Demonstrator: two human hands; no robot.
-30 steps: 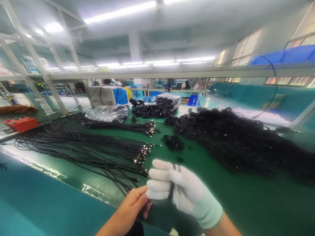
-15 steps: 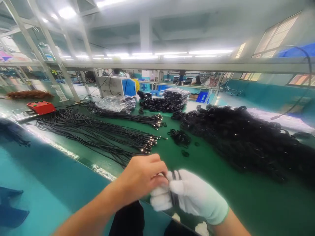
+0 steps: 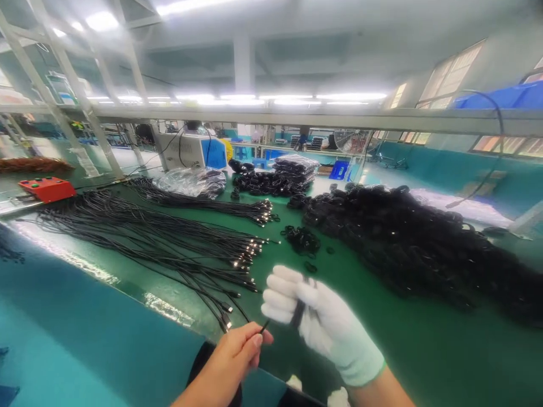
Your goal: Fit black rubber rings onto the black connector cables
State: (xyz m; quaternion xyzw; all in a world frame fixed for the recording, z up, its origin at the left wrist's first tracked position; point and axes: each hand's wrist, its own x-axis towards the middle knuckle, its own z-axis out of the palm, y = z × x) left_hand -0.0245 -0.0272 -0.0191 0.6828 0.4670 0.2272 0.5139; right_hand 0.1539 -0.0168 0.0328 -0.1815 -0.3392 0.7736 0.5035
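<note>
My left hand point(image 3: 244, 347), bare, is low in the middle of the view, its thumb and fingers pinched on a thin black cable point(image 3: 264, 326). A short length of it sticks out toward the other hand. My right hand point(image 3: 318, 322) wears a white glove and is curled around dark strands that look like coiled black cable point(image 3: 298, 312). The fingers hide most of this coil. Just beyond the left hand lie loose black cables point(image 3: 186, 240) with shiny metal plugs. The two hands are slightly apart.
A big heap of coiled black cables point(image 3: 382, 237) covers the right side of the green table point(image 3: 271, 257). A small pile of black rings point(image 3: 302, 240) lies ahead. Farther back are a clear plastic bag point(image 3: 190, 182), a red button box point(image 3: 47, 190) and a white-and-blue machine point(image 3: 190, 151).
My left hand has moved down and away from the gloved hand, with the thin cable now showing in its pinch. The gloved hand has stayed near its place. The view has shifted slightly right.
</note>
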